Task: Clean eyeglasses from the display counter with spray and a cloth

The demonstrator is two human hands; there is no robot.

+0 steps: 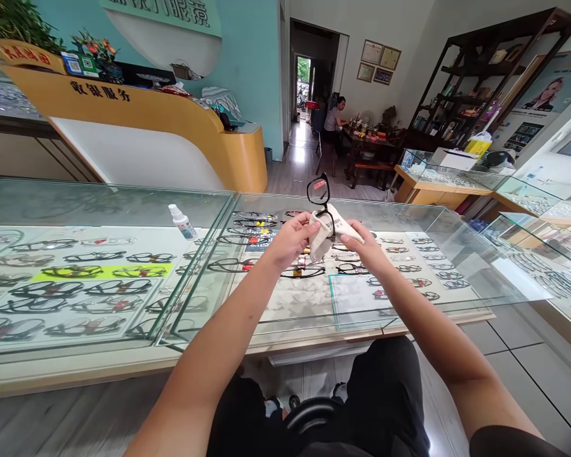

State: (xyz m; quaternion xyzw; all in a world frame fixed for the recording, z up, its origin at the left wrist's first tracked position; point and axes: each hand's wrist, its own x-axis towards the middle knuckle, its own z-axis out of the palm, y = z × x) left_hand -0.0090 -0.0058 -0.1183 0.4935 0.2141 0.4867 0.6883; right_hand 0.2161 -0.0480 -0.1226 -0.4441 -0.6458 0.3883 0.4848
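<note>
Above the glass display case, both of my hands are at a pair of black-framed eyeglasses (318, 190) wrapped partly in a pale printed cleaning cloth (321, 238). One lens stands upright above the cloth, with a small red label on it. My left hand (292, 238) pinches the cloth around the lower part of the glasses. On the other side, my right hand (364, 244) grips the cloth's right end, thumb on top. The lower lens is mostly hidden by cloth and fingers. A white spray bottle (183, 222) stands on the glass to the left.
The glass display case (285, 314) holds rows of eyeglasses, spanning the width before me. Behind it stands a yellow-and-white counter (245, 158). Further back, a person (334, 120) sits at a cluttered table (368, 136). More glass cases (457, 174) line the right.
</note>
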